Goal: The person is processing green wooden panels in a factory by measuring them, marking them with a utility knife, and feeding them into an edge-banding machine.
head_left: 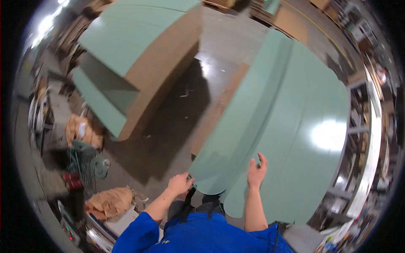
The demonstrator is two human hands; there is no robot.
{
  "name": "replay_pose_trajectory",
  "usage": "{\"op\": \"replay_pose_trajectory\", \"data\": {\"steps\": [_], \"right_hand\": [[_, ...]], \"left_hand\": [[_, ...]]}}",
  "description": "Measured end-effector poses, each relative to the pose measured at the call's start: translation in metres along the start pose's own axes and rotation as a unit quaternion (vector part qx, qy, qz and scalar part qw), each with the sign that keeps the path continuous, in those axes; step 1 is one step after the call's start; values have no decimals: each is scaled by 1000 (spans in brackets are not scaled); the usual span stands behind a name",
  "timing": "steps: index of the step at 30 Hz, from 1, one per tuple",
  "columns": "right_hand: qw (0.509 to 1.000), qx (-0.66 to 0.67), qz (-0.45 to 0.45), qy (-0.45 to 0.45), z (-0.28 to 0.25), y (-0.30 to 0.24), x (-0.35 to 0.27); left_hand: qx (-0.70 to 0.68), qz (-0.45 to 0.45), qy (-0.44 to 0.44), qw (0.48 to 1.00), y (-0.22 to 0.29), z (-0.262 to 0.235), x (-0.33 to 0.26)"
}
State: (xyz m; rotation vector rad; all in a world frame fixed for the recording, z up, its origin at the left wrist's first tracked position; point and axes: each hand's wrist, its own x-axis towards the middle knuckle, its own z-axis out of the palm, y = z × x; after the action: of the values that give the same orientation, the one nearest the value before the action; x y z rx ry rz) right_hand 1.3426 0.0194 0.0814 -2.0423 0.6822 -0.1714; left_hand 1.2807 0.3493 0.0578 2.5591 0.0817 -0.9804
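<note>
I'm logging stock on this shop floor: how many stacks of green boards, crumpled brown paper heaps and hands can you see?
Stacks of green boards: 2, the left stack and the right stack
Crumpled brown paper heaps: 2, upper heap and lower heap
Hands: 2, left hand and right hand
Total: 6

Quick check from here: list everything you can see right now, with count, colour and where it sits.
Top panel: one, pale green, on the right stack, near edge under both hands.
Right stack of panels: one, pale green faces, right half of view.
Left stack of panels: one, green tops with brown edges, upper left.
Floor: dark grey, glossy, between the stacks.
Crumpled paper: two heaps, tan, lower left.
Green cord: one bundle, left.
Left hand: one, gripping the panel's corner.
Right hand: one, fingers open on the panel's face.
</note>
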Motion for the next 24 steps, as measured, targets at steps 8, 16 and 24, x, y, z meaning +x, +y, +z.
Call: {"op": "replay_pose_trajectory", "data": {"steps": [8,16,24], "right_hand": [[989,52,-53,-129,87,-77,-71],[877,56,-265,-396,318,-236,-223],[490,-118,-492,-709,470,-330,-481]], "left_hand": [[-281,24,24,959,-104,43,-129],[-334,413,95,842,-94,-158,-245],[-215,678,208,671,-109,-259,-292]]}}
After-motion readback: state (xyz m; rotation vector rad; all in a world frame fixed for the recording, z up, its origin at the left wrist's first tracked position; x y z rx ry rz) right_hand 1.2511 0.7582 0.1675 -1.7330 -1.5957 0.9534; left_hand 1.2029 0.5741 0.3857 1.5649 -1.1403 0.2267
